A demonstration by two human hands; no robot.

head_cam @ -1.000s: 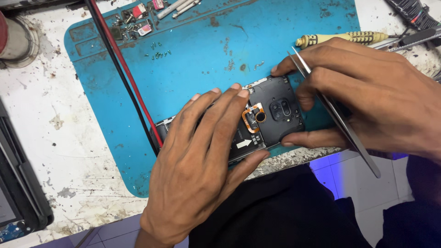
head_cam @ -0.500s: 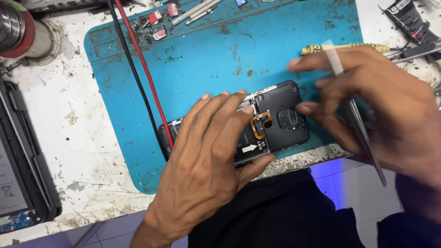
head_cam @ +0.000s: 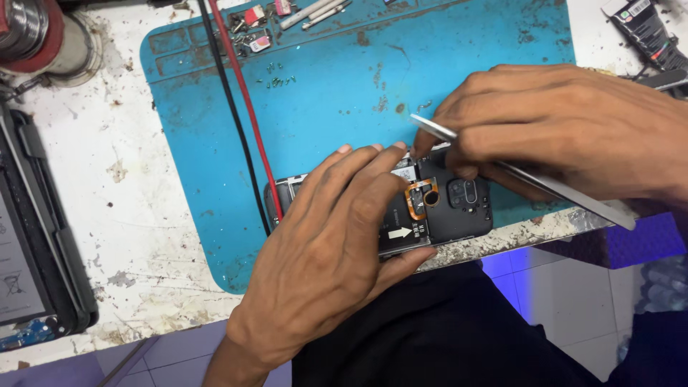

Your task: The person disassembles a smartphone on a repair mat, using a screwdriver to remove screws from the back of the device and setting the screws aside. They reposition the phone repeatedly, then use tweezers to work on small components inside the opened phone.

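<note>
An opened black phone (head_cam: 459,208) lies back-up on a blue work mat (head_cam: 322,86) near the table's front edge, showing an orange flex cable and a camera block. My left hand (head_cam: 337,251) lies flat over the phone's left half, pressing it down. My right hand (head_cam: 559,129) hovers over the phone's upper right and grips metal tweezers (head_cam: 559,188), whose long body runs down to the right. A fingertip of my right hand touches the phone's top edge.
A red and a black wire (head_cam: 240,122) cross the mat from the top down to the phone. Small screws (head_cam: 278,80) and parts lie at the mat's top. Another disassembled phone (head_cam: 29,244) sits at the left edge, a round metal tool (head_cam: 36,36) top left.
My right hand has moved left and lower over the phone's top edge, turning the tweezers flatter. The view has shifted slightly; my left hand stays on the phone.
</note>
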